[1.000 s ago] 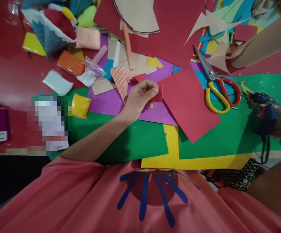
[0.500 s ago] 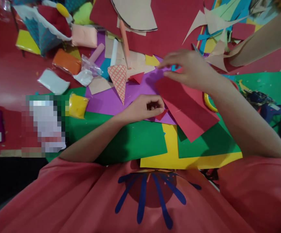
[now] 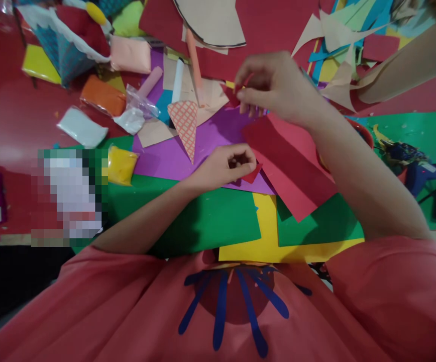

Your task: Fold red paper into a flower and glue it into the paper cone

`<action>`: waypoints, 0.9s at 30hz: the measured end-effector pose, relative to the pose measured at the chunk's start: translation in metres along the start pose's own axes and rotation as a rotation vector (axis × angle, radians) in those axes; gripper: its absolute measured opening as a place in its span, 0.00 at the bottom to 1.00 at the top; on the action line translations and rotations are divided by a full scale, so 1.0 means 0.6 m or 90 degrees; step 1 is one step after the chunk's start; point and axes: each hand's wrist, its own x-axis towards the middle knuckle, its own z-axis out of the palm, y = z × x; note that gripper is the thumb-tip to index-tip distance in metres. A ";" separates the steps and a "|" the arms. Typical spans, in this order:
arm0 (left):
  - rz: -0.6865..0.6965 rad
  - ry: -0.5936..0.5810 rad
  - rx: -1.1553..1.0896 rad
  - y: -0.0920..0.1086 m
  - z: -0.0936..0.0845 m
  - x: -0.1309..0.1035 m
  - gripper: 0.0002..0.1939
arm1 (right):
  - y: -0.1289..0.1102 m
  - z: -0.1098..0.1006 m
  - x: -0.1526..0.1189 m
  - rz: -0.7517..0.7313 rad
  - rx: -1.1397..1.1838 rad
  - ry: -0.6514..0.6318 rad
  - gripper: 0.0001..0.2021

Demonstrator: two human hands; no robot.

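Observation:
My left hand (image 3: 231, 163) rests over the purple paper (image 3: 153, 160), its thumb and fingers pinched on a small red paper piece (image 3: 253, 173). Raised farther away, my right hand (image 3: 266, 88) pinches another red paper scrap (image 3: 233, 95) between thumb and fingers. A large red sheet (image 3: 289, 166) lies just right of my left hand, partly under my right forearm. The cone-shaped paper with a red lattice pattern (image 3: 185, 125) lies left of both hands, its tip toward me.
Clay packets, one orange (image 3: 103, 95), one white (image 3: 82, 126) and one yellow (image 3: 122, 165), lie at the left. A decorated cone (image 3: 65, 45) is at the upper left. Paper offcuts (image 3: 338, 35) and another person's arm (image 3: 402, 65) are at the upper right. Green sheets (image 3: 203, 216) lie nearest me.
My right hand has moved away from me and slightly left, and its fingers have closed on a red scrap. My left hand has barely moved.

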 end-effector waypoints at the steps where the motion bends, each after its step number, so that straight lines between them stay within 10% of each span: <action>1: -0.013 0.024 -0.022 0.000 0.002 0.000 0.07 | 0.003 -0.012 -0.014 -0.014 0.058 0.027 0.11; 10: -0.029 0.118 -0.083 0.001 0.014 0.003 0.06 | 0.039 -0.020 -0.152 0.048 0.313 0.306 0.15; 27: 0.026 0.122 -0.083 -0.010 0.014 0.003 0.10 | 0.050 0.042 -0.186 0.150 0.330 0.271 0.21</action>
